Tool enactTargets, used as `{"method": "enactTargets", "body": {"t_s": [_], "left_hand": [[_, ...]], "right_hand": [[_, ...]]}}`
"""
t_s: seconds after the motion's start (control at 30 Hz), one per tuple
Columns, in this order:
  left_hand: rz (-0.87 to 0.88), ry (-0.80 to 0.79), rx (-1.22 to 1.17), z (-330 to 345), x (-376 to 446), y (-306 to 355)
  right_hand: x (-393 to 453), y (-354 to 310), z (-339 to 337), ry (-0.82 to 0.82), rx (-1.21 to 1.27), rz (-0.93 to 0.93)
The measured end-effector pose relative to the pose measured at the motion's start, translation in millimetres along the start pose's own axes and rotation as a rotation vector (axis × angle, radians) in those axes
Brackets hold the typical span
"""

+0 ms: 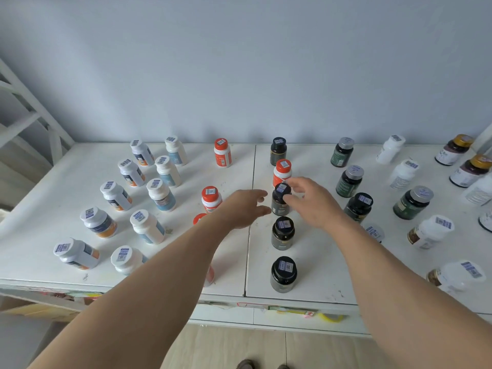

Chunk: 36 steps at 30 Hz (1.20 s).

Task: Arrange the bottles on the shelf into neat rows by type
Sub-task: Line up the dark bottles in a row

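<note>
A dark bottle with a black cap (278, 205) stands in the middle column on the white shelf (314, 265). My right hand (310, 202) pinches its cap between thumb and fingers. My left hand (243, 209) reaches in from the left with straight fingers, its tips just beside the bottle's body. Right behind it stands an orange-capped bottle (282, 169). More black-capped bottles stand in the same column, far (278, 151) and near (282, 233), (283, 274). Orange-capped bottles (222, 153), (211, 198) stand to the left, others partly hidden by my left arm.
Two columns of white-capped bottles (115, 195), (161, 194) fill the shelf's left half. To the right stand green bottles with silver caps (350, 182), a black-capped one (359, 206), white bottles (403, 174) and gold-capped ones (471, 171). A wall backs the shelf; a white frame (32, 113) stands left.
</note>
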<state>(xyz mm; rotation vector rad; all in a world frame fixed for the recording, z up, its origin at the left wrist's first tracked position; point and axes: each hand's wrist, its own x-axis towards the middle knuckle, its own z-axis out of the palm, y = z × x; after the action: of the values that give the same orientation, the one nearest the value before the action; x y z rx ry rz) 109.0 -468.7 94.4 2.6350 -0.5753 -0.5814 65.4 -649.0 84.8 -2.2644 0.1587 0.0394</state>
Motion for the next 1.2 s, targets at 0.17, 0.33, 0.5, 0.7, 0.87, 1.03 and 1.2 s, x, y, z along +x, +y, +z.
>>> {"method": "enactTargets", "body": {"t_s": [0.17, 0.33, 0.5, 0.7, 0.87, 1.03, 1.2], "left_hand": [[-0.029, -0.020, -0.029, 1.1, 17.7, -0.7], [-0.016, -0.075, -0.020, 5.7, 34.9, -4.5], [0.036, -0.108, -0.089, -5.1, 51.9, -13.4], [0.136, -0.202, -0.171, -23.4, 59.8, -16.0], [0.153, -0.244, -0.233, -32.5, 61.2, -19.1], [0.119, -0.291, -0.317, -38.4, 63.3, -19.3], [0.122, -0.315, -0.317, -39.5, 63.0, -17.3]], "right_hand": [[25.8, -3.1, 3.7, -0.160, -0.151, 0.017], [34.7, 1.6, 8.2, -0.164, -0.120, 0.081], [41.2, -5.5, 6.5, -0.153, -0.109, 0.066], [45.1, -12.3, 2.5, -0.129, -0.126, 0.085], [48.2, -18.8, -0.2, -0.082, -0.159, 0.069], [47.5, -26.0, -3.6, -0.059, -0.185, 0.063], [48.6, -24.1, -4.5, -0.059, -0.159, 0.072]]}}
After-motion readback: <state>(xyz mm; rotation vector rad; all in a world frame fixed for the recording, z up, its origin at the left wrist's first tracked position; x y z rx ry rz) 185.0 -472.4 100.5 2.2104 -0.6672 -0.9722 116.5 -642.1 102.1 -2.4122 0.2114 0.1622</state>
